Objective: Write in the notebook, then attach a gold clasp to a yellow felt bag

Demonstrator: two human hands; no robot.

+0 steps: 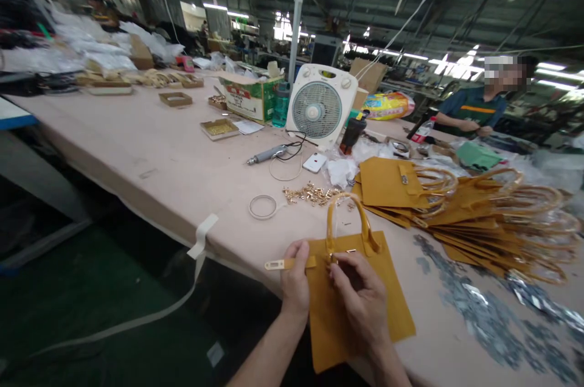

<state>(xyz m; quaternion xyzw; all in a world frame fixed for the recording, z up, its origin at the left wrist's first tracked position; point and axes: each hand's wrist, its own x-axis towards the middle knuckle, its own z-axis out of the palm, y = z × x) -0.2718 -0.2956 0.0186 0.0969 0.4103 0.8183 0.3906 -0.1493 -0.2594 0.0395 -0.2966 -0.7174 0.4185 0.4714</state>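
A mustard-yellow handbag panel (pixel 392 289) lies at the table's front edge, part of it overhanging, with a looped handle (pixel 365 216) at its top. My left hand (pixel 296 280) is closed on the panel's left edge and on a strap (pixel 288 263) with a pale metal end that sticks out to the left. My right hand (pixel 360 289) pinches a small gold piece of hardware (pixel 332 258) near the handle's left base; the fingers partly cover it. Beyond the panel lies a heap of small gold fittings (pixel 312 193).
Stacked yellow bag panels (pixel 483 216) and scattered metal plates (pixel 483 314) lie to the right. A tape roll (pixel 263 207), an electric screwdriver (pixel 267 154), a phone (pixel 314 162) and a box fan (pixel 316 110) stand or lie farther back. A co-worker (pixel 477 107) is at the far right.
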